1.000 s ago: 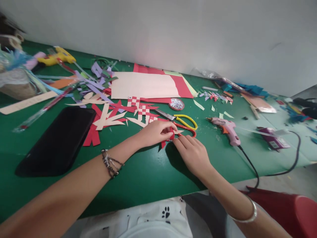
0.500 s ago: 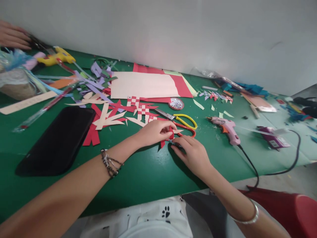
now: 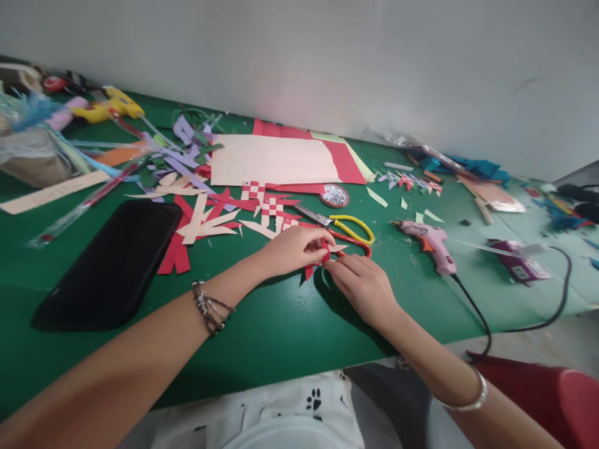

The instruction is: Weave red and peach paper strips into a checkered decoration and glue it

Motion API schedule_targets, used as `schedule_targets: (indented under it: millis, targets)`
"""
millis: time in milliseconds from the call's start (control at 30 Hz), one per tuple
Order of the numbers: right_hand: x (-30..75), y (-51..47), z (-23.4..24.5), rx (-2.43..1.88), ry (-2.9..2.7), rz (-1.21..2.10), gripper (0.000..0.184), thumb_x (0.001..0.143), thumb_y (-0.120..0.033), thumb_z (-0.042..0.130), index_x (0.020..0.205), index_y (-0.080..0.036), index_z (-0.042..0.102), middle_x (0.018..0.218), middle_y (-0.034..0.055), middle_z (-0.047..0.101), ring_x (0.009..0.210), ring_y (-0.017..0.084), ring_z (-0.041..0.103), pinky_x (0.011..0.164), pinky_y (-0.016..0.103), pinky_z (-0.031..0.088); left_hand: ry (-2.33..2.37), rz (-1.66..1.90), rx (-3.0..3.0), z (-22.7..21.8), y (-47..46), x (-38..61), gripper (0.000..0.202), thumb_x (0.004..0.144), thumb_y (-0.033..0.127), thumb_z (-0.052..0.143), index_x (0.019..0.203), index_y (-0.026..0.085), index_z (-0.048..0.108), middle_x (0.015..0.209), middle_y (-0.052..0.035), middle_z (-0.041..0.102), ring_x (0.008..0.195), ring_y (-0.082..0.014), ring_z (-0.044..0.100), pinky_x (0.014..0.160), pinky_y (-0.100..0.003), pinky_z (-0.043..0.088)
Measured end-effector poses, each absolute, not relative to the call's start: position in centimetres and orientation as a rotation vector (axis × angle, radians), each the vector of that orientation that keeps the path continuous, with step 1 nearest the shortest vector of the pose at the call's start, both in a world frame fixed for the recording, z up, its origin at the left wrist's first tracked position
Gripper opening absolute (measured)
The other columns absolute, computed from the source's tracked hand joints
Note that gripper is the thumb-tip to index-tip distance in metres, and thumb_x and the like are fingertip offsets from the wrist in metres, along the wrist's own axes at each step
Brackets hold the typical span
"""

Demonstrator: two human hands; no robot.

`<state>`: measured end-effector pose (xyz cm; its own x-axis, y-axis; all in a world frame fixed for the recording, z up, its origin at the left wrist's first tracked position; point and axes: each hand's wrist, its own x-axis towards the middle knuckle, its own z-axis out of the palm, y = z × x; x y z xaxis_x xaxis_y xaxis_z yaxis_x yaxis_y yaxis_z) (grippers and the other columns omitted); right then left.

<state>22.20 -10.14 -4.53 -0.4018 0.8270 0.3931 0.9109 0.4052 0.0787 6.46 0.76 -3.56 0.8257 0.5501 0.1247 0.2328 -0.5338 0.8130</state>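
My left hand rests on the green table and pinches a small red and cream woven paper piece. Facing it, my right hand has its fingertips closed on the same piece from the right. Just behind the hands lie red-handled scissors and yellow-handled scissors. More woven red and cream paper lies beyond my left hand.
A black phone lies at the left. Cream and red paper sheets sit at the back, with loose purple and cream strips to their left. A pink glue gun with its cable lies at the right, a yellow glue gun far left.
My right hand's fingertips shifted slightly at the paper piece. Another person's hand seen at the far left edge half a second ago is gone.
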Motion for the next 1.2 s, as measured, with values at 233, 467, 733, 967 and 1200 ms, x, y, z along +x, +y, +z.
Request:
schedule_targets:
  millis: [233, 467, 733, 967, 1200]
  targets:
    - [22.23, -9.87, -4.48, -1.453, -2.400, -0.449, 0.025, 0.092, -0.018, 0.038, 0.089, -0.016, 0.063, 0.072, 0.0033, 0.062, 0.066, 0.012, 0.049, 0.061, 0.024, 0.034, 0.574, 0.455, 2.153, -3.40, 0.72, 6.43, 0.021, 0.078, 0.020, 0.049, 0.094, 0.018, 0.062, 0.064, 0.0020, 0.060, 0.058, -0.0107, 0.054, 0.056, -0.021, 0.039]
    - [22.25, -9.91, -4.52, -1.431, -2.422, -0.464, 0.025, 0.091, -0.016, 0.040, 0.092, -0.015, 0.064, 0.073, 0.0039, 0.061, 0.068, 0.013, 0.051, 0.061, 0.024, 0.035, 0.577, 0.465, 2.145, -3.48, 0.69, 6.45, 0.021, 0.077, 0.020, 0.050, 0.094, 0.018, 0.062, 0.065, 0.0018, 0.060, 0.059, -0.0109, 0.055, 0.057, -0.021, 0.039]
    - [22.11, -9.98, -4.23, -1.403, -2.460, -0.569, 0.025, 0.091, -0.014, 0.038, 0.090, -0.015, 0.063, 0.072, 0.0037, 0.061, 0.067, 0.013, 0.052, 0.061, 0.025, 0.035, 0.575, 0.464, 2.155, -3.59, 0.75, 6.43, 0.022, 0.077, 0.021, 0.049, 0.095, 0.019, 0.062, 0.066, 0.0017, 0.061, 0.059, -0.0111, 0.055, 0.057, -0.022, 0.039]
    - [22.43, -10.08, -4.64, -1.429, -2.435, -0.437, 0.023, 0.091, -0.016, 0.039, 0.088, -0.015, 0.062, 0.075, 0.0051, 0.061, 0.070, 0.013, 0.052, 0.063, 0.025, 0.036, 0.571, 0.456, 2.141, -3.46, 0.69, 6.40, 0.022, 0.077, 0.019, 0.049, 0.095, 0.018, 0.062, 0.067, 0.0010, 0.062, 0.060, -0.0114, 0.056, 0.058, -0.022, 0.040]
    - [22.23, -9.94, -4.49, -1.418, -2.429, -0.456, 0.025, 0.091, -0.015, 0.039, 0.087, -0.015, 0.063, 0.071, 0.0045, 0.060, 0.067, 0.013, 0.052, 0.063, 0.025, 0.036, 0.573, 0.447, 2.131, -3.43, 0.71, 6.45, 0.022, 0.077, 0.019, 0.050, 0.095, 0.018, 0.062, 0.068, 0.0007, 0.063, 0.062, -0.0115, 0.057, 0.058, -0.022, 0.040]
